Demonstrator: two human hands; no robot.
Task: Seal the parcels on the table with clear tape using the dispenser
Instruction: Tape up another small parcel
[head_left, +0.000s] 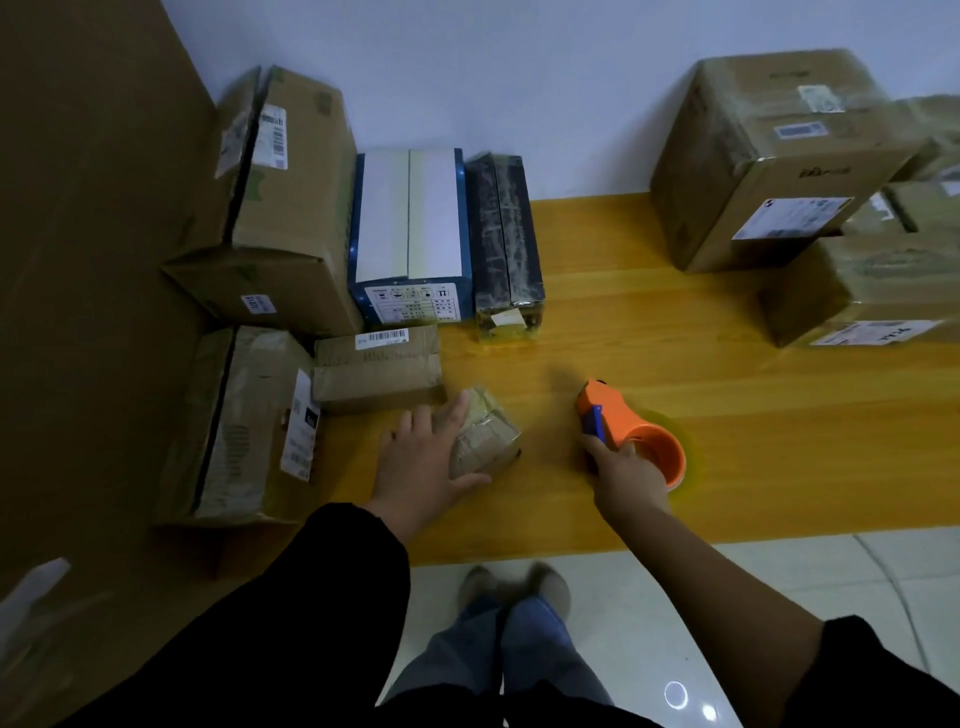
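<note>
A small brown parcel (485, 439), wrapped in glossy tape, lies on the yellow wooden table (727, 426) near its front edge. My left hand (423, 460) rests on the parcel's left side with fingers spread and straight. To the right, my right hand (626, 475) grips the handle of an orange tape dispenser (631, 431) with a blue part and a roll of clear tape. The dispenser sits low over the table, a short gap right of the parcel.
Cardboard boxes (280, 208) crowd the left, with a blue-and-white box (410, 234) and a dark taped parcel (506, 244) by the wall. A flat brown parcel (376, 371) lies behind my left hand. Large boxes (769, 156) stack at the right. Tiled floor and my feet show below.
</note>
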